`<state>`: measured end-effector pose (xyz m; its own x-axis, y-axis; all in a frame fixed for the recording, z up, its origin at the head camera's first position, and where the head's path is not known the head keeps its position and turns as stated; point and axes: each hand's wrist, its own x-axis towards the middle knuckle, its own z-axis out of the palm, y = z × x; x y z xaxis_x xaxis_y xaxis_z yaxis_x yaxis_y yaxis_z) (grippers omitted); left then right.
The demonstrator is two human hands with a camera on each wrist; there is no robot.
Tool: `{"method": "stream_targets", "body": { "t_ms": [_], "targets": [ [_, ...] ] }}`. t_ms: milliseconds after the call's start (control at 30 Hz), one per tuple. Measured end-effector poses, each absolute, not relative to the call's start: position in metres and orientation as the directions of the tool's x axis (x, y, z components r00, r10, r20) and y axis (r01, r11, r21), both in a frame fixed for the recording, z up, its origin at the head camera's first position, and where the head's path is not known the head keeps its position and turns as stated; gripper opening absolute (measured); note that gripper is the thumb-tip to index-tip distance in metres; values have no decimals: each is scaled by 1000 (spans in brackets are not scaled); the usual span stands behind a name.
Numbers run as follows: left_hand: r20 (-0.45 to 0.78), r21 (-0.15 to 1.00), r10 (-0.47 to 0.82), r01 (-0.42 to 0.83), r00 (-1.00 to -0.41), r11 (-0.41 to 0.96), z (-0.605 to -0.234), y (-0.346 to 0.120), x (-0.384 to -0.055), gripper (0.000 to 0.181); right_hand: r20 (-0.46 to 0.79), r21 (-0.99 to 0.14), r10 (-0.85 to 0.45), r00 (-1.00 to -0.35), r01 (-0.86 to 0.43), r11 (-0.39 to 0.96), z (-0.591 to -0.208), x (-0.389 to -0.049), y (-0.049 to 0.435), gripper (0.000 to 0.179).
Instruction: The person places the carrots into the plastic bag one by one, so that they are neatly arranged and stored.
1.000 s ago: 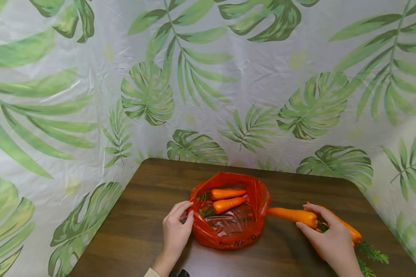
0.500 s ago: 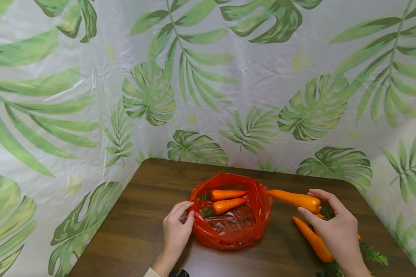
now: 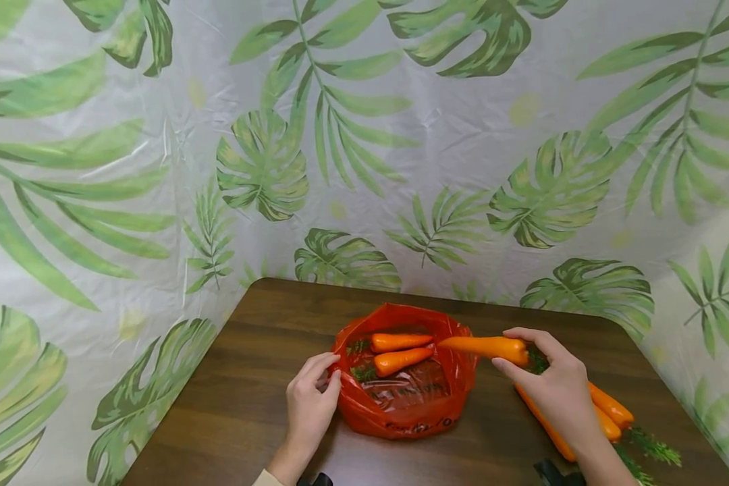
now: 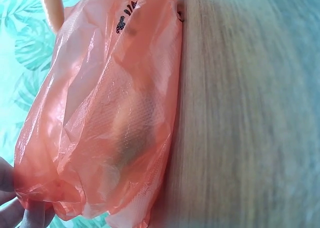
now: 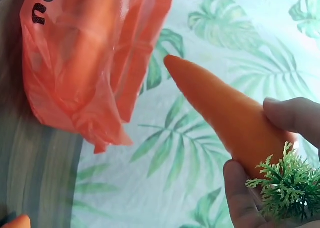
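A red plastic bag [image 3: 401,422] stands on the table with its mouth spread wide. Inside lie two carrots [image 3: 403,361] with green tops at their left ends. My left hand [image 3: 312,398] pinches the bag's left rim between thumb and fingers; the left wrist view shows fingertips [image 4: 35,213] at the gathered plastic. My right hand [image 3: 553,381] holds another carrot [image 3: 489,347] by its thick end. Its tip points left over the bag's right rim. In the right wrist view this carrot [image 5: 225,110] lies between thumb and fingers, its leafy top [image 5: 287,183] hanging near the palm.
Several more carrots [image 3: 610,403] lie on the table at the right, partly behind my right forearm, with green tops [image 3: 653,447] toward the near right. The brown wooden table [image 3: 237,405] ends at a leaf-patterned sheet [image 3: 352,135] hanging behind it.
My right hand has lifted the carrot from the pile at the right and carried it up and left, so its tip now reaches over the bag's mouth. The left hand has stayed on the rim.
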<state>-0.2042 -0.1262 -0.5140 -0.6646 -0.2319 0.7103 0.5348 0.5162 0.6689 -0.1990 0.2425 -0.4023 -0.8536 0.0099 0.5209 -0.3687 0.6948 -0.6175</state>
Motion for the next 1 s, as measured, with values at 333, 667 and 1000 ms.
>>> {"method": "stream_targets", "body": {
  "t_ms": [333, 667, 1000],
  "targets": [
    [708, 671, -231, 535, -667, 513, -513, -126, -205, 30, 520, -574, -82, -850, -419, 704, -412, -215, 234, 44],
    [705, 676, -234, 534, -669, 507, -516, -127, -205, 31, 474, -592, -94, -876, -396, 702, -424, -224, 225, 45],
    [699, 681, -239, 527, -674, 508, -514, -126, -205, 32, 498, -574, -114, -860, -425, 700, -430, -232, 218, 48]
  ]
}}
